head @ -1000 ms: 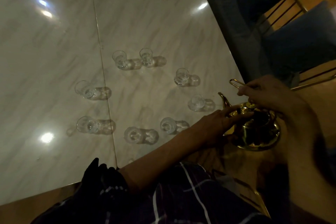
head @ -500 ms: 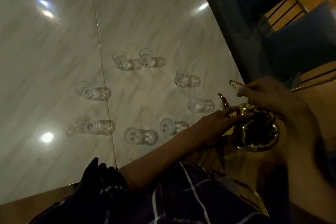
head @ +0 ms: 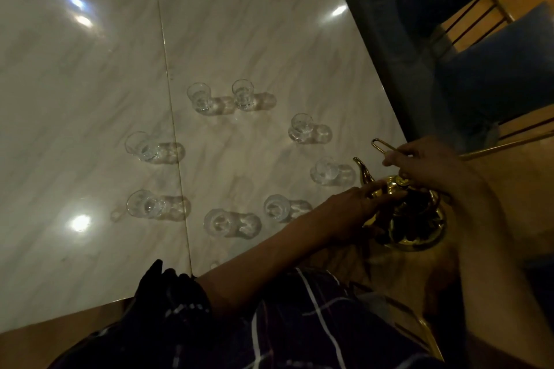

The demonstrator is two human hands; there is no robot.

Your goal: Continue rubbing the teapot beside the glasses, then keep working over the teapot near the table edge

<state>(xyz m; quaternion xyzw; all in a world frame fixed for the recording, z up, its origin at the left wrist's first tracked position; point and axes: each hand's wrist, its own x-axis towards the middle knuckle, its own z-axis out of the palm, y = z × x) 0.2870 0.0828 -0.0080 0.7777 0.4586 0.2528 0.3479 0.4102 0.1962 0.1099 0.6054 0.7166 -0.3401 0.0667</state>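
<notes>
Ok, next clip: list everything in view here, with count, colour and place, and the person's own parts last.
small glasses: eight, clear, standing in a loose ring on the table
table: one, pale marble with a thin seam running front to back, fills the left and middle
teapot: one, gold, at the table's right near corner, spout toward the glasses
chairs: at least two, blue cushions on wooden frames, beyond the table's right edge
checked cloth: dark with pale lines, bottom centre
left hand: rests on the teapot's near side, fingers fairly straight
right hand: above the teapot, pinches a thin gold wire loop
</notes>
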